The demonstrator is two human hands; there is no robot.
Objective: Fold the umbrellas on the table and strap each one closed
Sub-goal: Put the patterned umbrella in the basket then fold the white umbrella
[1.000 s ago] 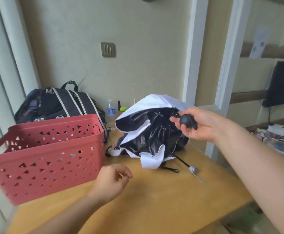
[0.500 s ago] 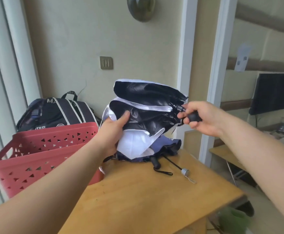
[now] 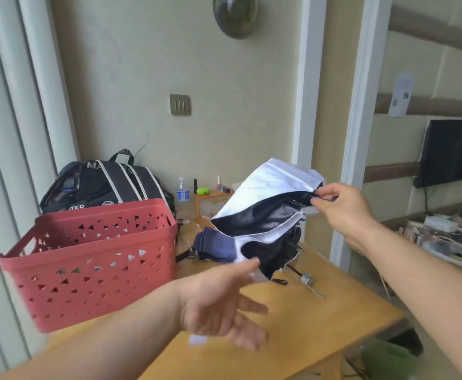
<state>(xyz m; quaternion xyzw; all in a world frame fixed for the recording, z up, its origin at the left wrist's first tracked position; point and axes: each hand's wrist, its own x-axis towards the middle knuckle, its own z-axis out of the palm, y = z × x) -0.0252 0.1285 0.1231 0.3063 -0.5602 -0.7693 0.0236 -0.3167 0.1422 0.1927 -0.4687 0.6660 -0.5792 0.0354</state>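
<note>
While R hand (image 3: 339, 212) pinches the white-black umbrella (image 3: 265, 209) above the desk (image 3: 334, 311), L hand (image 3: 219, 305) hangs spread, blurred. Navy umbrella (image 3: 213, 245) lies beside the red basket (image 3: 92, 259).

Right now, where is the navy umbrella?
In the head view the navy umbrella lies on the table, right of the red basket, behind the raised white-and-black umbrella.

White-black umbrella (image 3: 262, 207); red basket (image 3: 101, 259).

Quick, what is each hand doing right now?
Left hand: open, fingers spread, holding nothing that can be made out.
Right hand: closed on the top end of the black and white umbrella, holding it up above the table.
</note>
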